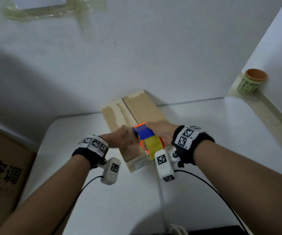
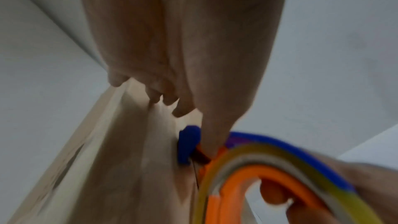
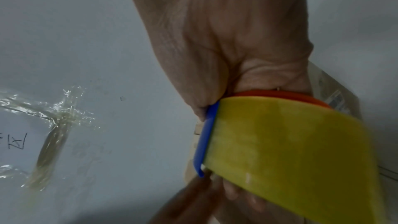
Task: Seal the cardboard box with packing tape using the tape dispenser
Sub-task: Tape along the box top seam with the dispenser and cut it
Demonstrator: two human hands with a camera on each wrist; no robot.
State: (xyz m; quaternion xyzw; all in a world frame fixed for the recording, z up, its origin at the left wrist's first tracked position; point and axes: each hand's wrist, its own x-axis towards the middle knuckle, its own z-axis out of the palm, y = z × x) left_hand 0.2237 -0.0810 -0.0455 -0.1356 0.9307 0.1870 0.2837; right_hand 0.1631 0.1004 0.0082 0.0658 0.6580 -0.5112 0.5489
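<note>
Right hand (image 1: 159, 133) grips blue-orange tape dispenser (image 1: 144, 133) (yellow roll) on brown cardboard box (image 1: 137, 107) at the tabletop's (image 1: 221, 133) far edge; left hand (image 1: 122, 138) presses flat beside it.

cardboard box (image 1: 142, 109): long, tan, lying flat on the tabletop (image 1: 221, 133), flaps closed
tape dispenser (image 1: 146, 139): blue-orange, yellow roll, on the seam

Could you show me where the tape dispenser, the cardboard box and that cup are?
Tape dispenser (image 1: 144, 132): head view, on its blue top.
Box (image 1: 142, 106): head view, on the bare right flap.
Cup (image 1: 248, 85): head view, on its printed side.
</note>
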